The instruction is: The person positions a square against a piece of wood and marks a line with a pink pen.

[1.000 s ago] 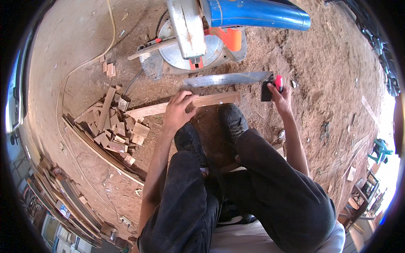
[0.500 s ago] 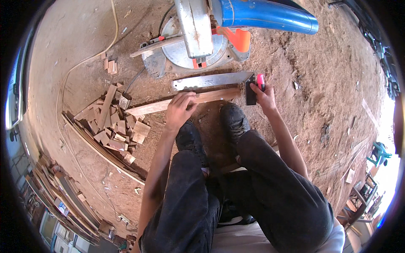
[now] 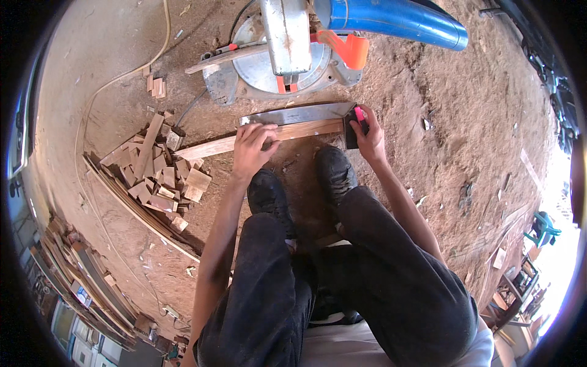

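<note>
A pale wooden strip [image 3: 309, 128] lies slantwise on the ground before my feet. Along its far side runs the metal blade of a try square [image 3: 299, 114], whose black stock meets the strip's right end. My right hand [image 3: 371, 137] is closed on that stock, together with a small pink-and-black item [image 3: 359, 114] whose kind I cannot make out. My left hand [image 3: 252, 151] has its fingers bent over the strip near the blade's left end, thumb on the near side. It covers part of the strip.
Beyond the strip stands a miter saw [image 3: 284, 52] with an orange handle and blue pipe [image 3: 397, 23]. Wood offcuts [image 3: 165, 174] lie heaped to the left, beside long thin boards [image 3: 137, 205]. A cable [image 3: 122, 76] crosses the dusty ground. My shoes [image 3: 335, 171] are close to the strip.
My right hand has brought the try square left and nearer, so its stock now meets the strip's end. My left hand has shifted slightly left, its fingers reaching the blade.
</note>
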Available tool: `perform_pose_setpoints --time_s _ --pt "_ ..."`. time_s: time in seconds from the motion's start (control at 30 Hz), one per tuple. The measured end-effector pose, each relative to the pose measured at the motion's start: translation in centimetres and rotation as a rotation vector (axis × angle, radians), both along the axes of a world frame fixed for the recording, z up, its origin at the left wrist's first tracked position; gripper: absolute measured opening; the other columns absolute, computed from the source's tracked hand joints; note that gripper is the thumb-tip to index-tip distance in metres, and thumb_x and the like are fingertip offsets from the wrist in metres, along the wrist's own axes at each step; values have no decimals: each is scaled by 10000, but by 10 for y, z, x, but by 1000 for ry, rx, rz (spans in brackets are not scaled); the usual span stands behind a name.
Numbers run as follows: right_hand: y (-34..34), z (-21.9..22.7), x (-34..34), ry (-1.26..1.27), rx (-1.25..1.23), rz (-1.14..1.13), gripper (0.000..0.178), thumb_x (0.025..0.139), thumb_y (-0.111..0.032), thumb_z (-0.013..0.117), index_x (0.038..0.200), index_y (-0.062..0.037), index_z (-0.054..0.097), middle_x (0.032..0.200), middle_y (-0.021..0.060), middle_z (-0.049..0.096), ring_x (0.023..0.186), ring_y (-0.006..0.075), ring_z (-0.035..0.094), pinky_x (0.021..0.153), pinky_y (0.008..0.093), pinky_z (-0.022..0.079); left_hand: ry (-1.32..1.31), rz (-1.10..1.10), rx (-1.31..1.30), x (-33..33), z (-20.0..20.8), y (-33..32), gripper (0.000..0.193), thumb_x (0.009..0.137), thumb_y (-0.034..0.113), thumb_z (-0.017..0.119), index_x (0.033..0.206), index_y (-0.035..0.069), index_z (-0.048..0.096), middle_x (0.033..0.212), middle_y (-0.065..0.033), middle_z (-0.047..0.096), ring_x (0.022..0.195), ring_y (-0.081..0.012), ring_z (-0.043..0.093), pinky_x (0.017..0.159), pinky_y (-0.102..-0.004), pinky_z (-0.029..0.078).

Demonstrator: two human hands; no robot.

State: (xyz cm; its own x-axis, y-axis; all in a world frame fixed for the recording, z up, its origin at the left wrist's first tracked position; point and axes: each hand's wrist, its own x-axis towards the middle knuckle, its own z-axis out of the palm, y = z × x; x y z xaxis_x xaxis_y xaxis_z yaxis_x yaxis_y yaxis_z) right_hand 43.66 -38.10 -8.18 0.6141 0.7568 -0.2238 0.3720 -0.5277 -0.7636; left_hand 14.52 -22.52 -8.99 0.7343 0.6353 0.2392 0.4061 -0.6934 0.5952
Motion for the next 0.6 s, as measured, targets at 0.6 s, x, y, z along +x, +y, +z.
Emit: perform_pose_setpoints --time_s 0.6 --pt "13 -2 12 135 175 102 441 932 -43 670 1354 -10 548 1096 172 691 1022 240 669 915 356 509 -72 36 -76 3 14 12 360 695 68 863 887 118 563 1133 -3 729 1084 -263 638 959 -414 467"
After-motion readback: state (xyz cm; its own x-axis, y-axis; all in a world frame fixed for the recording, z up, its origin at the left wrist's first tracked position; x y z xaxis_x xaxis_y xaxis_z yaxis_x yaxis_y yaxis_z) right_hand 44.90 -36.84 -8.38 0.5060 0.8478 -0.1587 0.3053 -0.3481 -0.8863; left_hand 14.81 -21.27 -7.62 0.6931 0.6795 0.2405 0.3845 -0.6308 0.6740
